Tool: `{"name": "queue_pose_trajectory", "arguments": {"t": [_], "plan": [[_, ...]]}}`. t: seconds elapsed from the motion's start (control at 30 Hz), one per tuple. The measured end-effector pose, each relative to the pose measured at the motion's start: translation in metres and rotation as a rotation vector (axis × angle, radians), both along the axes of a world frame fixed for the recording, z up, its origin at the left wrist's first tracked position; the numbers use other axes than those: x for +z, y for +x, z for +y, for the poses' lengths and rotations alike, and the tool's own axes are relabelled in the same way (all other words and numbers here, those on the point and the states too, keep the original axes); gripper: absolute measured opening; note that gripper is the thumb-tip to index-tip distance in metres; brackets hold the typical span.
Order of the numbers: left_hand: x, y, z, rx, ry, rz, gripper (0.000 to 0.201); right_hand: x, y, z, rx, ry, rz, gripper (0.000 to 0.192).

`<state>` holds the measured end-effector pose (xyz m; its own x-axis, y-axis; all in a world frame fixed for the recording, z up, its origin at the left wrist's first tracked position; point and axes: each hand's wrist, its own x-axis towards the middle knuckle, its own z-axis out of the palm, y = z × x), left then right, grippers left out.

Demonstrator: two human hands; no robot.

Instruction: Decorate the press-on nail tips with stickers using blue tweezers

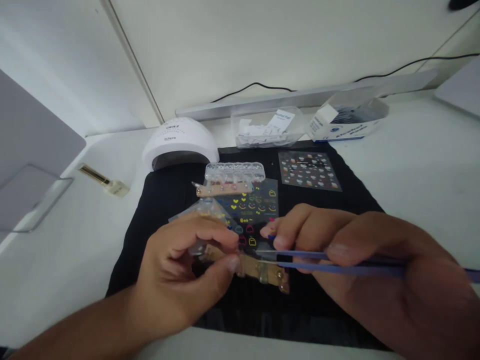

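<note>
My right hand (367,245) holds blue tweezers (337,269). Their two tips are apart and point left, toward my left fingertips. My left hand (183,267) has thumb and forefinger closed together in a pinch; whatever is between them is too small or hidden to make out. Just under both hands lies a tan strip (249,266) with several small shiny pieces along it, partly covered by my left fingers. Behind the fingers a transparent sticker sheet (258,205) shows yellow hearts, smiles and ghost outlines. A second tan strip (223,189) rests across its upper edge.
A black cloth (150,225) covers the middle of the white table (420,165). On or beside it are a white nail lamp (182,140), a divided plastic case (235,171), another sticker sheet (309,171), a plastic tub (268,131), an alcohol pad box (347,122) and a gold-capped bottle (116,188).
</note>
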<state>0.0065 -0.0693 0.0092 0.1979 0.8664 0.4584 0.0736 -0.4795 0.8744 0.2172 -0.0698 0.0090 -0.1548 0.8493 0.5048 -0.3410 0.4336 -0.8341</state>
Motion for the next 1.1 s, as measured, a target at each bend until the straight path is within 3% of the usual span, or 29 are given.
{"name": "queue_pose_trajectory", "arguments": {"t": [0.1, 0.33, 0.57, 0.87, 1.1], "plan": [[-0.002, -0.002, -0.001, -0.046, 0.004, -0.032, 0.029, -0.001, 0.001, 0.0, -0.012, 0.04, -0.029, 0.037], [-0.012, 0.0, -0.006, -0.153, -0.164, -0.257, 0.066, -0.01, 0.008, -0.002, -0.029, 0.087, -0.064, 0.049], [-0.013, -0.002, -0.002, -0.187, -0.19, -0.316, 0.051, -0.012, 0.014, 0.001, -0.049, 0.101, -0.079, 0.043], [-0.017, 0.0, -0.003, -0.137, -0.147, -0.244, 0.049, -0.014, 0.008, -0.003, -0.067, 0.157, -0.099, 0.042], [-0.019, 0.001, -0.003, -0.206, -0.127, -0.256, 0.054, -0.009, 0.009, -0.003, -0.069, 0.187, -0.113, 0.045]]}}
